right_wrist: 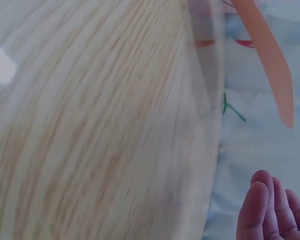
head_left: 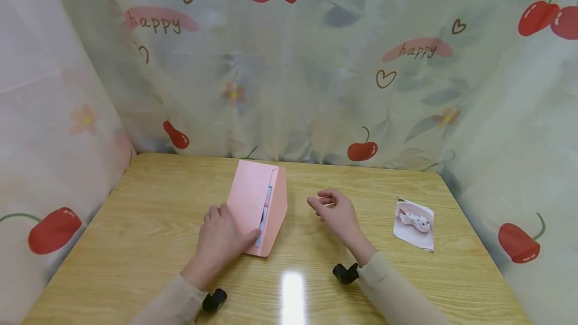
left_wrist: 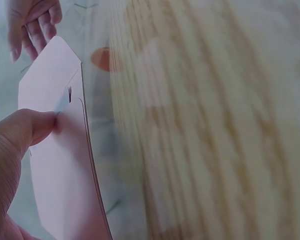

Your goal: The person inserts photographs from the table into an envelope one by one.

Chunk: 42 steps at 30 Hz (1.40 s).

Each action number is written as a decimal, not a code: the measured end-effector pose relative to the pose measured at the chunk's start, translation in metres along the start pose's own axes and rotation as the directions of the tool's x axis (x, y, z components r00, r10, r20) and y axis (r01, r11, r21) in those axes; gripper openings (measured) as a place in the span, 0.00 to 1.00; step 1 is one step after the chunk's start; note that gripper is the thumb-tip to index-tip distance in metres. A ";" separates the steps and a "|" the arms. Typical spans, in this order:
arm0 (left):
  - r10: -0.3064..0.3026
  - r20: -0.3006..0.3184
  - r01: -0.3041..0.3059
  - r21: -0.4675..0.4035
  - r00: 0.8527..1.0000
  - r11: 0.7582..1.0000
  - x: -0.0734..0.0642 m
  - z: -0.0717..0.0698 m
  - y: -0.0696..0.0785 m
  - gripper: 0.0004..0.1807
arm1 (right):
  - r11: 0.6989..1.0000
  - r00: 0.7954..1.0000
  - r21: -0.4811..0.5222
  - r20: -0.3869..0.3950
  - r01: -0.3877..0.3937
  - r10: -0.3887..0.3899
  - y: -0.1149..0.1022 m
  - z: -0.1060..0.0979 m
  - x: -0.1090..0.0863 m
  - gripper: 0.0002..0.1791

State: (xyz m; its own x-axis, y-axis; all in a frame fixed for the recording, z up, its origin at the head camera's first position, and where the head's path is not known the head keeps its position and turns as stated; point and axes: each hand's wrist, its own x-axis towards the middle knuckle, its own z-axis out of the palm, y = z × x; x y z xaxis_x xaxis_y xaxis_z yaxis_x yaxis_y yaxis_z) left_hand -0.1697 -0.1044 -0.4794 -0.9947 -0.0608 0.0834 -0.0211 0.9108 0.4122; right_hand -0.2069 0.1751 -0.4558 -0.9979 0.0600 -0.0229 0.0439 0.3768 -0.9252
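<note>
White glare (head_left: pixel 293 297) on tabletop (head_left: pixel 149 224); wrist views soft.

Plain and pale beige, the left sleeve (head_left: pixel 173 306) and the right sleeve (head_left: pixel 394 292) are ending short of the left hand (head_left: pixel 219 237) and the right hand (head_left: pixel 338 217), both bare. Black and stubby, the left wrist camera (head_left: pixel 214 300) and the right wrist camera (head_left: pixel 345 274) are jutting out at the sleeve ends.

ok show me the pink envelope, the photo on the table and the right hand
pink envelope (head_left: pixel 251 193): head view, on its broad panel, left of the opening
photo (head_left: pixel 413 225): head view, on the middle of its printed side
right hand (head_left: pixel 339 215): head view, between wrist and fingers
</note>
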 end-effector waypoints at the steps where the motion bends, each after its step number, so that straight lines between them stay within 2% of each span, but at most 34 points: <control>1: 0.003 -0.004 -0.003 0.003 1.000 1.000 0.001 0.000 0.000 0.56 | 1.000 1.000 -0.009 -0.003 -0.002 0.002 0.001 -0.003 0.000 0.29; 12: -0.009 -0.015 0.009 0.007 1.000 1.000 0.004 -0.001 -0.003 0.54 | 0.992 0.997 -0.129 -0.069 0.013 -0.022 0.013 -0.039 0.005 0.33; 22: -0.001 -0.012 0.001 0.008 1.000 1.000 0.004 -0.002 -0.004 0.54 | 0.981 0.991 -0.191 -0.134 -0.015 -0.011 0.037 -0.079 0.007 0.40; 31: -0.001 -0.018 0.001 0.018 1.000 1.000 0.002 0.001 -0.003 0.55 | 0.975 0.980 -0.186 -0.180 -0.121 0.088 0.060 -0.129 0.005 0.50; 36: 0.008 -0.015 -0.007 0.018 1.000 1.000 0.003 0.001 -0.003 0.55 | 0.970 0.960 -0.144 -0.227 -0.197 0.162 0.068 -0.149 0.003 0.55; 42: 0.004 -0.010 -0.004 0.014 1.000 1.000 0.002 0.001 -0.001 0.55 | 0.952 0.936 -0.164 -0.287 -0.260 0.206 0.080 -0.164 0.004 0.59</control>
State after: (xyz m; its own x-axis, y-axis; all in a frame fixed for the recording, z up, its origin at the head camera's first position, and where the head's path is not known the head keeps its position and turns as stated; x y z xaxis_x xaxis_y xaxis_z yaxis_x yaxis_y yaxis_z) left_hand -0.1716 -0.1049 -0.4805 -0.9936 -0.0614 0.0946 -0.0186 0.9166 0.3994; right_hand -0.2000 0.3574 -0.4675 -0.9112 0.3988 -0.1032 0.3087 0.4950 -0.8122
